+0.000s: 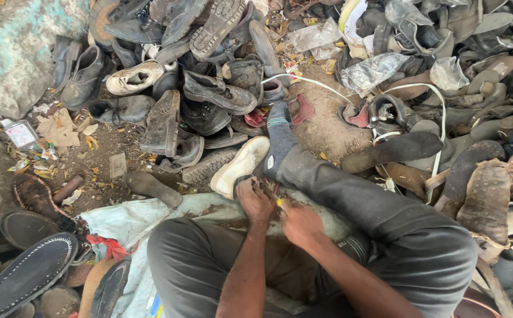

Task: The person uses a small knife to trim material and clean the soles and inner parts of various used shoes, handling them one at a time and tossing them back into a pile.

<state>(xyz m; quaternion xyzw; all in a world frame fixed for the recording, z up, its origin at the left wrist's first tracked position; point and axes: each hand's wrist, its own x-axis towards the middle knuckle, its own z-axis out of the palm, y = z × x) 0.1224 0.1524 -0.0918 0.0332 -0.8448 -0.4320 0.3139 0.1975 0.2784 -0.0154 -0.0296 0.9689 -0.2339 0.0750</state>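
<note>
The person sits on the ground with the right leg (pixel 351 182) stretched out, and both hands meet just beside its knee, over a pale sheet (pixel 133 221). The left hand (pixel 255 201) is closed on a small dark piece (pixel 266 187), probably a part of a shoe, and presses it down. The right hand (pixel 299 224) is closed too and grasps a thin tool with a yellow tip (pixel 279 202), which touches the piece. The step in hand seems to be cutting or prying at this piece. The next move would need a firm hold from the left hand and a careful, short push of the tool. A white shoe (pixel 239 166) lies just beyond the hands, and a big heap of old shoes (pixel 209 88) is farther from the leg.
</note>
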